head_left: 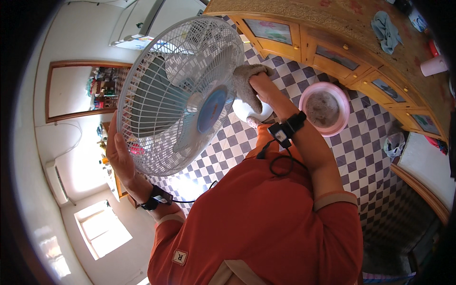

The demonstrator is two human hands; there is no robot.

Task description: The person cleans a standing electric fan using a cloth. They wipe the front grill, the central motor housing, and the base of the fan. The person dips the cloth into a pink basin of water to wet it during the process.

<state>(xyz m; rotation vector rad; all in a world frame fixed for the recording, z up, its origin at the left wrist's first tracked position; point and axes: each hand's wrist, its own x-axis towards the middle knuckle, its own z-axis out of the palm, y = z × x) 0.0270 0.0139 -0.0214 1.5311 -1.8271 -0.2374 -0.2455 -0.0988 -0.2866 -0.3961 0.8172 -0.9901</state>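
A standing fan (212, 111) with a white wire cage and pale blue centre badge fills the upper left. My left hand (121, 154) grips the cage's left rim, fingers along its edge. My right hand (260, 84) holds a grey-brown cloth (244, 78) against or beside the cage's right side, fingers closed on it. Below the cloth shows a round white object (251, 110), perhaps the fan's base, partly hidden by the cloth and my arm. My foot shows beside it.
A pink basin (336, 126) of murky water stands on the checkered floor at right, before a wooden cabinet (316, 26) bearing a blue cloth (384, 33) and pink cup (432, 66). A plastic bag (394, 145) lies right. A white fridge (140, 19) stands behind the fan; a mirror (71, 88) hangs left.
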